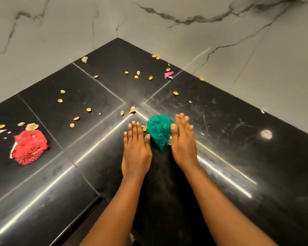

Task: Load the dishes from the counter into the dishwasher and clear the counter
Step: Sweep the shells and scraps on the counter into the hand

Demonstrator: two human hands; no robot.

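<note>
Forearms nearest the lens, reaching forward over the black table toward its back corner. Left hand flat, palm down, fingers straight and together, holding nothing; thumb tip touching or nearly touching the near-left edge of the green net. Right hand also flat with straight fingers, set just right of the net, thumb pressed against its right side — more a bracketing than a grip. Net bunched between the two hands, resting on the table; something small and pale showing at its lower right edge, too small to name.

Well to the left of the left hand, a red net crumpled on the table, with pale scraps just beyond it. Ahead of both hands and out to the left, scattered seeds across the dark tiles; a few more far ahead near the marble wall. Pink scrap far ahead, slightly right. No dishes in view, no dishwasher either.

Likely handling of the green net: very light, soft, springy, crushes to nothing, no risk of breakage. Probably snags seeds in its mesh. Best taken by closing the fingers around the bunched middle — one hand enough. Judged stage: dishes apparently gone, clearing of litter in hand, seeds and red net still to gather.
</note>
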